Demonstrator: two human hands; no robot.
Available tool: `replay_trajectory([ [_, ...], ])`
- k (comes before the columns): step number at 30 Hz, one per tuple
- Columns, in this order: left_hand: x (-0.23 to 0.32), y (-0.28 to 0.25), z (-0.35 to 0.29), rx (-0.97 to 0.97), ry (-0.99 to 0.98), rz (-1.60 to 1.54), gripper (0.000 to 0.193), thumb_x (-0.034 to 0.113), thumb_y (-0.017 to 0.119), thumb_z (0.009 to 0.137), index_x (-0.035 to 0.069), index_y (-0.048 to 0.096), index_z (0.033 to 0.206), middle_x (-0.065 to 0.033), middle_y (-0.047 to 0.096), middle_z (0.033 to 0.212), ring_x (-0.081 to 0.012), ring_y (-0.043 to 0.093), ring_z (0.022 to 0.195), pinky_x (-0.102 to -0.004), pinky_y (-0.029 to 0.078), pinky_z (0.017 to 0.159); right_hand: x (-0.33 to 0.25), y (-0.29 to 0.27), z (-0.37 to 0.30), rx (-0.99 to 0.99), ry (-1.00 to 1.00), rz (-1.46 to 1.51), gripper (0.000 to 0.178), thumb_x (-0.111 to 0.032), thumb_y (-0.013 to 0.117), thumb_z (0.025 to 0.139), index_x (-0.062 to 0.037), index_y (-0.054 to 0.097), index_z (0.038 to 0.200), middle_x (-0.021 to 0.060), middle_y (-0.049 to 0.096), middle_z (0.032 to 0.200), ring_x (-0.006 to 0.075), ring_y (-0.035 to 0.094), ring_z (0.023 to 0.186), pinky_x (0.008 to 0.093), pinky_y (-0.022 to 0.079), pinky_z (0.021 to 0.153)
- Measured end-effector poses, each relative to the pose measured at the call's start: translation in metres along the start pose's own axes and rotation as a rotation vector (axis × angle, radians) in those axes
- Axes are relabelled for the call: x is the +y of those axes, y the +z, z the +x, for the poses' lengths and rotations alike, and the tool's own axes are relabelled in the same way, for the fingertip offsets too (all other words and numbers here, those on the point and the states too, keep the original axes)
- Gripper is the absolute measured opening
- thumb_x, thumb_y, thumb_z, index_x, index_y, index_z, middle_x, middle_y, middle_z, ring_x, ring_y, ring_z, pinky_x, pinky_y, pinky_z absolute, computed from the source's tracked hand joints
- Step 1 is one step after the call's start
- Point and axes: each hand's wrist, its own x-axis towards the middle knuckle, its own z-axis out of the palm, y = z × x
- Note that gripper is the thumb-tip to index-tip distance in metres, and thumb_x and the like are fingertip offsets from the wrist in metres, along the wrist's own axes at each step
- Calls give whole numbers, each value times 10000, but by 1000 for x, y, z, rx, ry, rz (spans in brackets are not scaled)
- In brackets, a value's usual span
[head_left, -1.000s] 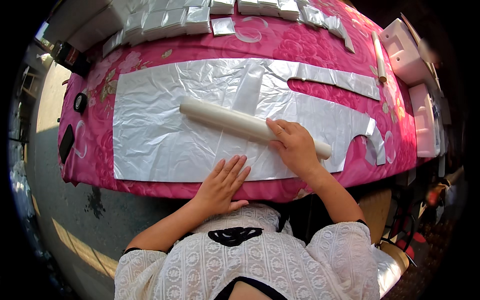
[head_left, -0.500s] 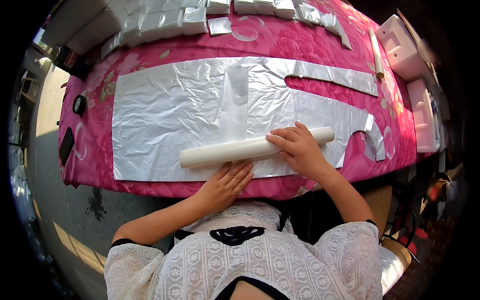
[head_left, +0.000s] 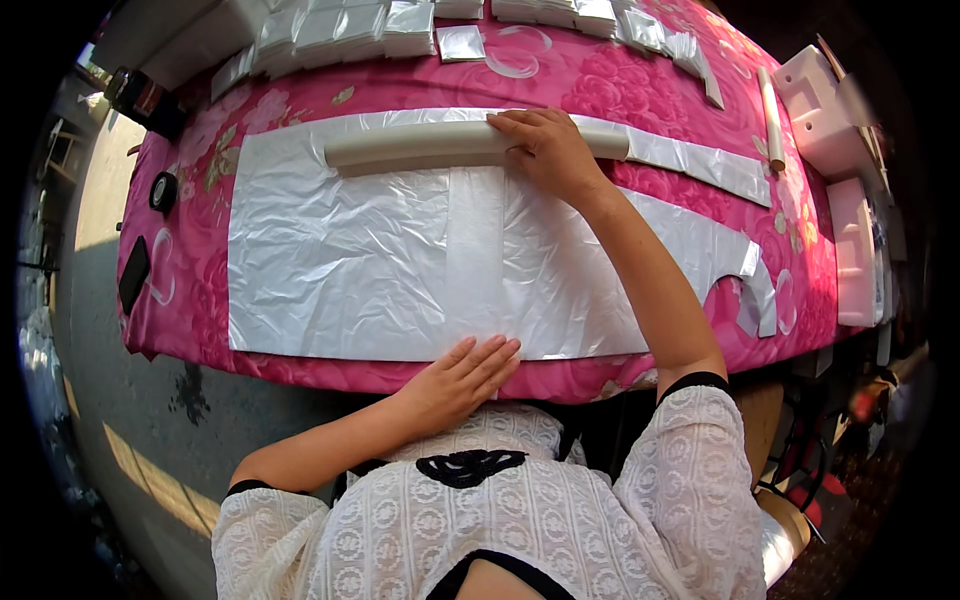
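A thin, silvery-white plastic apron lies spread on the table, creased, with narrow strap-like strips at its right end. Across its far edge rests a long white tube, roughly level from left to right. My right hand reaches far forward and grips the tube right of its middle, fingers over the top. At the near edge, my left hand lies flat on the plastic, fingers stretched out and nothing held.
Stacks of folded silvery squares line the table's far side. A second thin tube and pale foam boxes are at the right. Along the left lie a tape roll, a black phone and a dark jar. Pink flowered cloth covers the table.
My right hand has pushed the tube from the near part of the plastic to its far edge, and the tube has turned more level. The left hand stays near the front edge.
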Motion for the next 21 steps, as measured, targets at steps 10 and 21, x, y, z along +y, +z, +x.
replay_trajectory([
  [10, -34, -18, -26, 109, 157, -266, 417, 181, 590, 773, -11, 527, 1138, -133, 475, 1289, -257, 457, 1205, -367, 370, 1028, -87, -10, -97, -372, -174, 377, 477, 42, 550, 688, -11, 530, 1161, 139, 516, 1217, 294, 454, 1167, 356, 393, 979],
  [21, -39, -27, -25, 338, 158, -561, 289, 128, 667, 711, 5, 574, 956, -153, 562, 1171, -273, 542, 1112, -361, 467, 924, -103, -6, -120, -253, -170, 387, 503, 45, 553, 648, 17, 530, 1150, 130, 527, 1200, 287, 479, 1119, 354, 400, 960],
])
